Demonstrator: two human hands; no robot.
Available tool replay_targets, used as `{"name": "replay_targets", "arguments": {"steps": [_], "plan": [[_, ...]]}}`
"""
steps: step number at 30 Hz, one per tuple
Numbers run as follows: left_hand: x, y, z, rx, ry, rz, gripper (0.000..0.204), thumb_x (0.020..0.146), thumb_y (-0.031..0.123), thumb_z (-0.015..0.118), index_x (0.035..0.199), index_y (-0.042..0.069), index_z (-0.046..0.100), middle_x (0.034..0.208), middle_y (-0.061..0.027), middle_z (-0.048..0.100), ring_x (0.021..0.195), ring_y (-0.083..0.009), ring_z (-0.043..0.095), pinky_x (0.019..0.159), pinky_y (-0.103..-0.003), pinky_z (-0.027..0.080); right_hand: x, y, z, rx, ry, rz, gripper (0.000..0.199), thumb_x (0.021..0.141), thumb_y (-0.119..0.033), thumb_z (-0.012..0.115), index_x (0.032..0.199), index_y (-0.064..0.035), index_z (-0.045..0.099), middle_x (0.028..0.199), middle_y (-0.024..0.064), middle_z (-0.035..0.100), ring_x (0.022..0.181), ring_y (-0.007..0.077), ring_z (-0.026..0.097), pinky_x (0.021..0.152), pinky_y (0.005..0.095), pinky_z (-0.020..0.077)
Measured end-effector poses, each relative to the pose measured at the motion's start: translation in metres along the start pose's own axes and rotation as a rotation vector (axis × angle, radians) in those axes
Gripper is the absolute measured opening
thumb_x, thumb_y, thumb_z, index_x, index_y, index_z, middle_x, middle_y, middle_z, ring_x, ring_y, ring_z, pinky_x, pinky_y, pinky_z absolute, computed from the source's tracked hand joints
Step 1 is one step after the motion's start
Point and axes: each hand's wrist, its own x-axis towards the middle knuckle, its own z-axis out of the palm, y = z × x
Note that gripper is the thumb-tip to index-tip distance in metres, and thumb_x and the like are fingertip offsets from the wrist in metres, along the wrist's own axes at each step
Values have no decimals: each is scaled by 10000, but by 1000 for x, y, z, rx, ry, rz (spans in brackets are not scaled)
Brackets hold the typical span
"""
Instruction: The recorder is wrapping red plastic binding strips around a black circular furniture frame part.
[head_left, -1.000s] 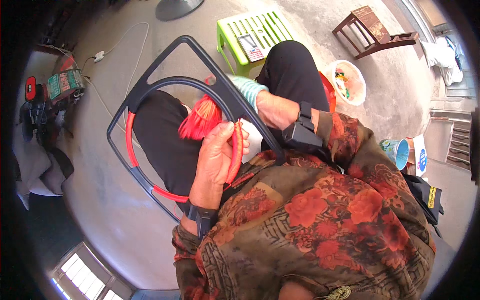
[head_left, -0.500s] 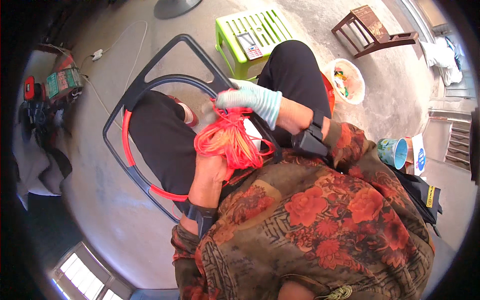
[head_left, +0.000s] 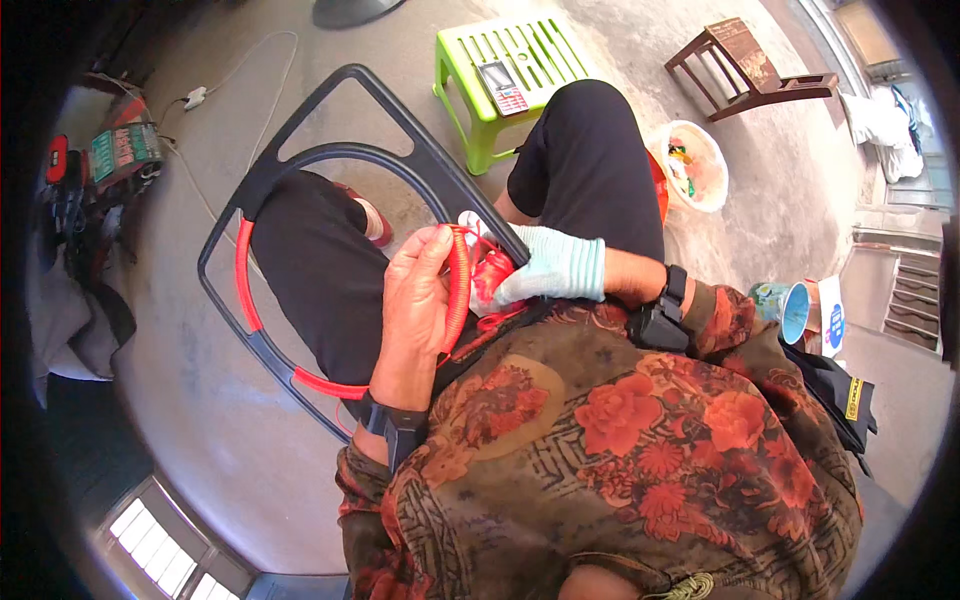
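Observation:
A black plastic frame (head_left: 420, 150) with a round inner ring lies across my lap. Red cord (head_left: 247, 285) is wound tightly round parts of that ring. My left hand (head_left: 412, 290), bare, closes on the cord-wrapped right side of the ring, its thumb pressed near the top of the winding (head_left: 459, 290). A bundle of loose red cord (head_left: 491, 272) is held by my right hand (head_left: 550, 264), which wears a pale striped glove, just inside the frame's right bar. Part of the bundle is hidden by the glove and the bar.
Beyond my knees stands a green plastic stool (head_left: 480, 140) with a keypad phone (head_left: 503, 88) on it. A white bucket (head_left: 712, 165) holding scraps is at the right, near a tipped wooden chair (head_left: 745, 60). A white cable (head_left: 285, 100) runs over the floor at left.
My right hand has moved down and right with the cord bundle, which no longer spreads over my left hand. My left hand has come up onto the wrapped ring.

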Motion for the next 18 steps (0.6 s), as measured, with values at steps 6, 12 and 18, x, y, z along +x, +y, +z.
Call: {"name": "replay_targets", "arguments": {"steps": [6, 12, 18], "plan": [[-1, 3, -6, 134, -38, -62, 169, 888, 199, 554, 866, 31, 555, 760, -106, 618, 604, -156, 602, 551, -263, 509, -27, -41, -82, -92, 73, 296, 291, 757, -209, 641, 977, -29, 585, 771, 1, 585, 667, 71, 543, 602, 230, 454], [0, 4, -2, 118, -65, -90, 199, 896, 218, 541, 943, 25, 527, 768, -117, 606, 610, -176, 595, 547, -273, 501, -29, -19, -108, -332, 472, 93, 296, 758, -255, 671, 959, -53, 591, 721, -1, 569, 566, 71, 509, 512, 217, 430], [2, 8, 2, 127, -23, -94, 273, 909, 261, 505, 983, 2, 548, 751, -107, 595, 610, -178, 578, 532, -276, 480, -29, -18, -72, 675, 428, 88, 386, 827, -248, 630, 1140, -67, 500, 874, 67, 605, 688, 166, 601, 655, 279, 516]]}}
